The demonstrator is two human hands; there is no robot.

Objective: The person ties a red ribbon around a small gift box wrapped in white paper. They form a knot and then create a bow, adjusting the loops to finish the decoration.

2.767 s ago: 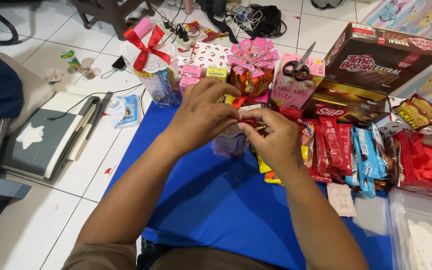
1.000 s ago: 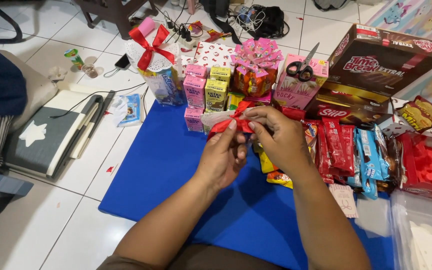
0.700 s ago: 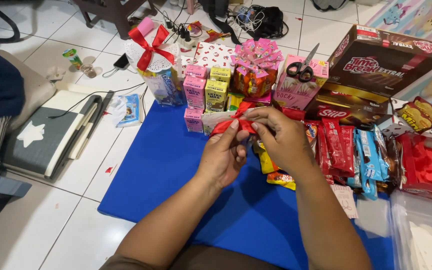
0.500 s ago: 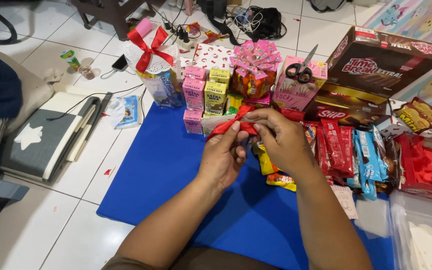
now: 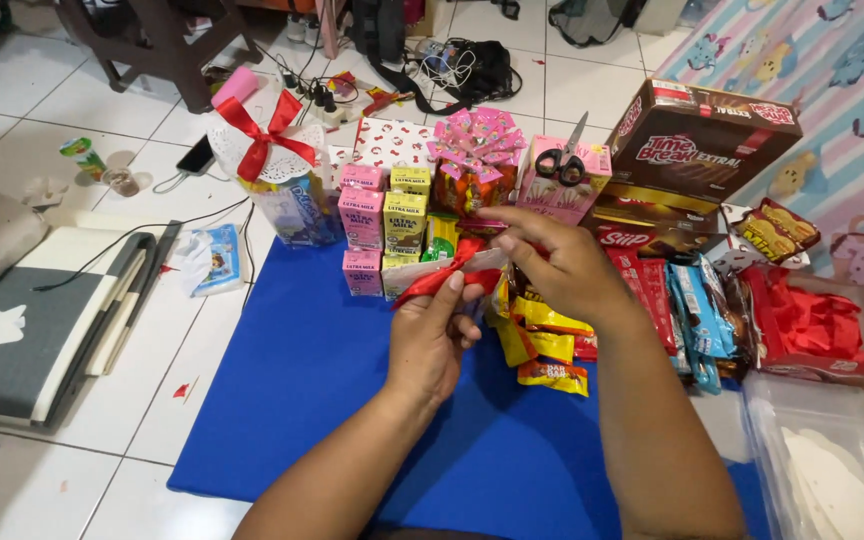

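**Red ribbon worked between two hands over a blue mat**

A white tiled floor carries a blue mat (image 5: 332, 400), its far edge crowded with snacks and boxes. Above the middle of that far edge, the left hand (image 5: 430, 335) pinches a red ribbon (image 5: 444, 278) between thumb and fingers, closed on it; the right hand (image 5: 562, 262) is curled just beside, fingertips gripping what looks like the ribbon's other end against a small clear-wrapped packet. The ribbon looks light, limp and slick, so it likely holds best close to the knot, taken by its tails.

Yellow snack packets (image 5: 544, 345) lie directly under the hands. Small pink and yellow drink cartons (image 5: 384, 232) stand just beyond, crowding the ribbon's reach. Further off are a bag with a red bow (image 5: 270, 165), scissors (image 5: 560, 162) on a pink box, and a large brown carton (image 5: 702, 145) at the far right corner.
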